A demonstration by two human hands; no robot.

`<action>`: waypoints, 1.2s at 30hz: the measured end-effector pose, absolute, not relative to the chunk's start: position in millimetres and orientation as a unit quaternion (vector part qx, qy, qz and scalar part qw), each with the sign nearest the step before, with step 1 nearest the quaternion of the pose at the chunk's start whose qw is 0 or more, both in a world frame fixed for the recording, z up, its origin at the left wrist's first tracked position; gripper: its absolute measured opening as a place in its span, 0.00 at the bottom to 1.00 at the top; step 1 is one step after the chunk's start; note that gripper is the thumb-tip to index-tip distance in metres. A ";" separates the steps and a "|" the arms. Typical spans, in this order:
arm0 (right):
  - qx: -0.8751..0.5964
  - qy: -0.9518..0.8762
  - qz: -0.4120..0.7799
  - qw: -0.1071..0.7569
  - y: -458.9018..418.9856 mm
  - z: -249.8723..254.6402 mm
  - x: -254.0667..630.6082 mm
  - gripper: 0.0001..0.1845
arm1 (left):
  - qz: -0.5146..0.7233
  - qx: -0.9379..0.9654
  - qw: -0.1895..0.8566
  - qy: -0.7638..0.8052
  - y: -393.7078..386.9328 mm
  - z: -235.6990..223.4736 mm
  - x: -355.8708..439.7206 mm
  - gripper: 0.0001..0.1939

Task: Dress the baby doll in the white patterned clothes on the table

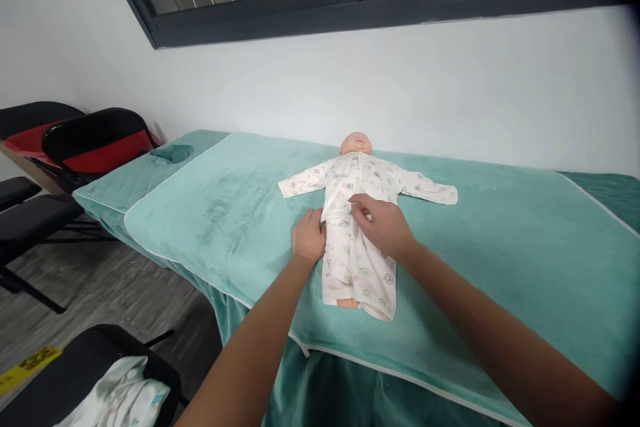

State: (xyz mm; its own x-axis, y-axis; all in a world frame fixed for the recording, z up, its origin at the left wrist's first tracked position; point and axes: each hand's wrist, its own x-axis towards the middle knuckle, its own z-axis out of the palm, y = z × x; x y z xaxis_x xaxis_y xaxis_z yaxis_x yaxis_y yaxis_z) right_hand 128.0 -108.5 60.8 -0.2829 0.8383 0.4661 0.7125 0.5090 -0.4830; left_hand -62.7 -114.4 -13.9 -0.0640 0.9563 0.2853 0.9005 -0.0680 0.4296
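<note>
A baby doll (356,143) lies on its back on the bed, its head toward the wall. It wears a white printed baby outfit (345,260) whose sleeves stretch out to both sides and whose lower part covers the legs. My left hand (309,236) is closed at the outfit's left edge, around waist height, with the fingertips partly hidden. Over the front of the doll's belly, my right hand (383,223) is closed with thumb and forefinger curled together. Whatever may be between those fingers is too small to make out.
A teal cover with white piping (225,227) lies over the bed, against a white wall (375,87) below a dark window frame (280,13). Black chairs (100,140) stand at the left. Printed white cloth (123,397) rests on a nearer chair at the lower left.
</note>
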 end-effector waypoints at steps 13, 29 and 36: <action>-0.700 -0.627 0.014 0.341 0.9 -15.1 240.4 0.32 | 0.215 0.634 -0.077 0.739 -63.1 -7.0 -91.0 0.33; -0.784 -0.531 0.103 0.306 10.6 -12.4 327.8 0.22 | 0.135 0.624 -0.038 0.769 23.9 3.7 -167.4 0.38; -0.800 -0.488 0.074 0.340 -0.4 -9.0 339.0 0.22 | 0.144 0.588 -0.055 0.794 41.4 6.5 -179.0 0.35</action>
